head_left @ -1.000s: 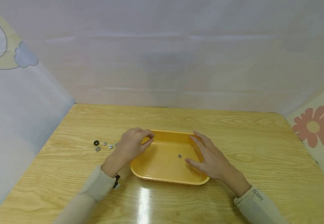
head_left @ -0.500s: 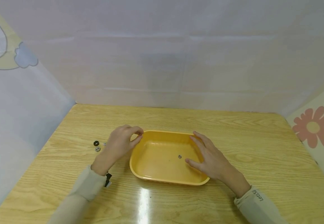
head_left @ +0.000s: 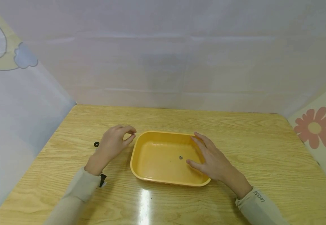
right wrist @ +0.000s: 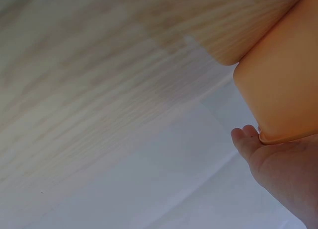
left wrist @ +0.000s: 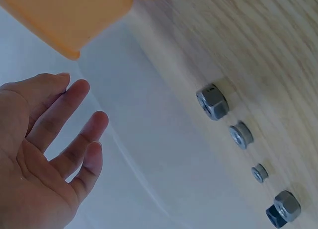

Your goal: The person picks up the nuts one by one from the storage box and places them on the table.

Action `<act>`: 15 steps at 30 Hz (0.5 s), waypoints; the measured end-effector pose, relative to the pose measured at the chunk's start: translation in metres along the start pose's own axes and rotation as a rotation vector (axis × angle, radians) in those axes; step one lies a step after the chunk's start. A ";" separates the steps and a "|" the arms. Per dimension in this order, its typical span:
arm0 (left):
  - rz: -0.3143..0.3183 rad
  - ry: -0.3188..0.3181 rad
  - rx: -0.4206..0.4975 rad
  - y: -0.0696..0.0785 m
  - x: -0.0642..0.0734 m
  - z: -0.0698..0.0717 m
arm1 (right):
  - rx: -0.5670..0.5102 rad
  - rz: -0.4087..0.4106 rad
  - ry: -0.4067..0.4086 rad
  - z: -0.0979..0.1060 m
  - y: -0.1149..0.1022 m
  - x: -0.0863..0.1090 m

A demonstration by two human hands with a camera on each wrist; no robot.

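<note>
My left hand [head_left: 113,142] is just left of the yellow tray [head_left: 165,182], thumb and index fingertips brought together. They pinch a small nut, mostly hidden; only a speck shows at the tips in the head view. The other fingers are loosely bent in the left wrist view. One metal nut [head_left: 181,157] lies on the tray floor. My right hand [head_left: 214,161] rests at the tray's right side, fingers extended to the far right corner and thumb over the inside. In the right wrist view its fingertips are right at the rim.
Left of the tray, nuts form a row on the wooden table [head_left: 174,206]: a large nut [left wrist: 212,102], flanged nut [left wrist: 241,135], small nut [left wrist: 259,173], hex nut [left wrist: 287,206] and black nut [left wrist: 276,217]. A pale curtain [head_left: 163,62] stands behind the table.
My left hand has moved left from over the tray to outside its left rim, covering more of the nuts in the head view. My right hand and the tray stay put.
</note>
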State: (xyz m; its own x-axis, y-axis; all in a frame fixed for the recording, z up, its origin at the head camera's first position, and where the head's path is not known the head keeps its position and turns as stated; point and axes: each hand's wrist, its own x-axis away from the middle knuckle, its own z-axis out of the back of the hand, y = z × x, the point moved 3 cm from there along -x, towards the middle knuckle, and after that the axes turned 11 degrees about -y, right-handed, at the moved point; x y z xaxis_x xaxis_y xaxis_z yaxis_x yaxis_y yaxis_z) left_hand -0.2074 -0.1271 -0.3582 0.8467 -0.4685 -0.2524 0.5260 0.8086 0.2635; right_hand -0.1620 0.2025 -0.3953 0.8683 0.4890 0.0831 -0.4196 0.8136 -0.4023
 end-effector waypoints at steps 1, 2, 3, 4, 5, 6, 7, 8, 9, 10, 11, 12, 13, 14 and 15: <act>0.006 -0.001 0.001 -0.001 0.001 0.000 | -0.001 -0.001 0.001 0.000 0.000 0.000; 0.011 -0.002 0.002 -0.002 0.001 0.001 | -0.002 -0.002 0.001 0.000 0.000 0.000; 0.016 -0.003 0.001 -0.003 0.002 0.001 | -0.003 -0.004 0.001 0.000 0.000 0.000; 0.019 -0.004 0.002 -0.004 0.002 0.001 | -0.002 -0.005 0.001 -0.001 0.000 0.000; 0.021 -0.003 0.001 -0.005 0.003 0.001 | 0.000 -0.005 0.003 -0.001 0.000 0.000; 0.025 -0.005 0.001 -0.006 0.003 0.001 | 0.002 -0.006 0.003 -0.001 0.000 0.000; 0.029 -0.007 0.002 -0.007 0.003 0.001 | 0.003 -0.007 0.003 -0.001 0.000 0.000; 0.031 -0.008 0.001 -0.009 0.004 0.001 | 0.004 -0.008 0.003 -0.001 0.000 0.000; 0.032 -0.008 0.002 -0.010 0.004 0.001 | 0.006 -0.008 0.004 -0.001 0.000 0.000; 0.033 -0.009 0.002 -0.012 0.004 0.001 | 0.007 -0.008 0.004 -0.001 0.000 0.000; 0.035 -0.010 0.002 -0.013 0.004 0.002 | 0.007 -0.007 0.005 -0.001 0.000 0.000; 0.038 -0.011 0.001 -0.015 0.004 0.002 | 0.007 -0.006 0.006 -0.001 0.000 0.000; 0.040 -0.008 0.000 -0.016 0.004 0.002 | 0.006 -0.005 0.006 -0.001 0.000 0.000; 0.042 -0.006 -0.002 -0.018 0.004 0.002 | 0.007 -0.003 0.007 -0.001 0.000 0.000; 0.045 -0.006 -0.002 -0.020 0.005 0.003 | 0.007 0.000 0.009 0.000 0.000 0.000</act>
State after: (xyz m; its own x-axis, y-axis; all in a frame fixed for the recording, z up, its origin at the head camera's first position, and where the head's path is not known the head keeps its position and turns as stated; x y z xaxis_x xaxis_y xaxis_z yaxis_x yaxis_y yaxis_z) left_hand -0.2136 -0.1459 -0.3622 0.8698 -0.4337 -0.2351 0.4873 0.8297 0.2723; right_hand -0.1622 0.2024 -0.3958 0.8707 0.4860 0.0753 -0.4213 0.8161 -0.3956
